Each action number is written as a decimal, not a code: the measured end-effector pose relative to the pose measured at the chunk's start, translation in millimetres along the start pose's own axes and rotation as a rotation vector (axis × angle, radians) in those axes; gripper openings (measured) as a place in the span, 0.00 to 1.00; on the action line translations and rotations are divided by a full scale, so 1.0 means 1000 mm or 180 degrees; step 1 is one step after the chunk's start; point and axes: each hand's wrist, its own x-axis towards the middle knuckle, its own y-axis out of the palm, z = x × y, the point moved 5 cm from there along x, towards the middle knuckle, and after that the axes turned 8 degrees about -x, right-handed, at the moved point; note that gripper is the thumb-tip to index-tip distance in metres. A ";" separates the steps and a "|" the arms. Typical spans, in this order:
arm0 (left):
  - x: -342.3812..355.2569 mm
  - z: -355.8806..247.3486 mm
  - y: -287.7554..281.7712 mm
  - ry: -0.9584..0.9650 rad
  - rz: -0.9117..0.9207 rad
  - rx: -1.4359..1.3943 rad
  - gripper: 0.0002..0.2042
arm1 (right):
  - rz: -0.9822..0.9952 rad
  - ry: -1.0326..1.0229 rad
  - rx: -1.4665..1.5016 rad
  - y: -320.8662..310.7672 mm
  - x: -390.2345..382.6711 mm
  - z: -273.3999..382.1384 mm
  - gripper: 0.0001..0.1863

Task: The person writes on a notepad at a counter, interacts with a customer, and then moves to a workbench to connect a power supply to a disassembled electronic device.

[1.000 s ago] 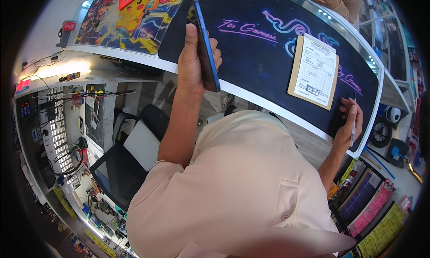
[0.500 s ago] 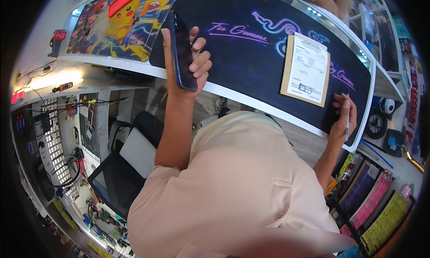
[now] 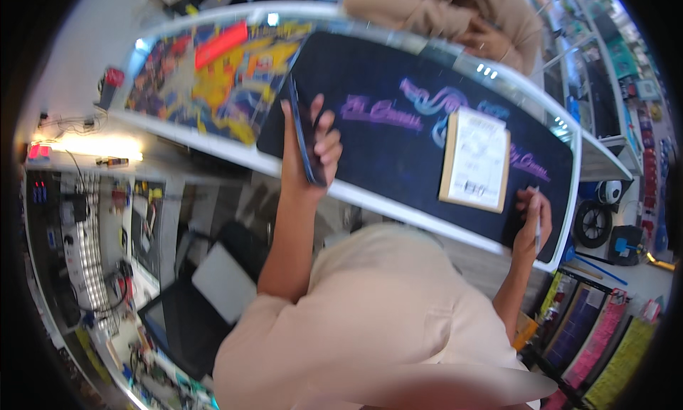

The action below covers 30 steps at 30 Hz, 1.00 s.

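Over the dark mat (image 3: 398, 146), left hand (image 3: 307, 157) is gripping the phone (image 3: 302, 134) upright, fingers (image 3: 329, 141) wrapping it; right hand (image 3: 530, 221) is pinching a pen (image 3: 537, 225).

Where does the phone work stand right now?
Done: nothing visibly finished; the phone looks whole, with no parts laid out on the black mat. In hand: the left hand holds the phone on edge above the counter, and the right hand grips a thin tool at the mat's corner. Left: the tool has not yet reached the phone.
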 end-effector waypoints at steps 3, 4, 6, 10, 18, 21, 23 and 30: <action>0.000 -0.018 0.002 0.0754 -0.0965 0.1643 0.17 | 0.0010 -0.0027 0.0279 0.000 0.000 0.006 0.21; 0.000 -0.021 0.007 0.0868 -0.0936 0.1812 0.16 | -0.0006 -0.0070 0.0336 -0.001 0.000 0.009 0.21; 0.006 -0.029 0.021 0.0944 -0.0472 0.2276 0.16 | -0.0029 -0.0060 0.0380 0.000 -0.001 0.012 0.22; 0.026 -0.050 0.034 0.1557 -0.0271 0.4457 0.24 | 0.0011 -0.0045 0.0359 -0.001 -0.003 0.014 0.23; 0.034 -0.055 0.040 0.1719 -0.1333 0.7514 0.30 | -0.0268 0.0360 0.1218 -0.009 -0.006 -0.001 0.22; 0.021 -0.047 0.074 0.2556 -0.0735 0.7875 0.27 | -0.0547 0.0190 0.1037 -0.019 -0.001 0.012 0.19; 0.016 -0.054 0.111 0.2635 -0.0817 0.7965 0.27 | -0.0772 -0.0651 0.0589 -0.041 0.007 0.046 0.22; -0.137 -0.001 0.282 0.4710 0.3576 0.5334 0.25 | -0.0636 -0.4321 -0.0625 -0.154 -0.013 0.230 0.26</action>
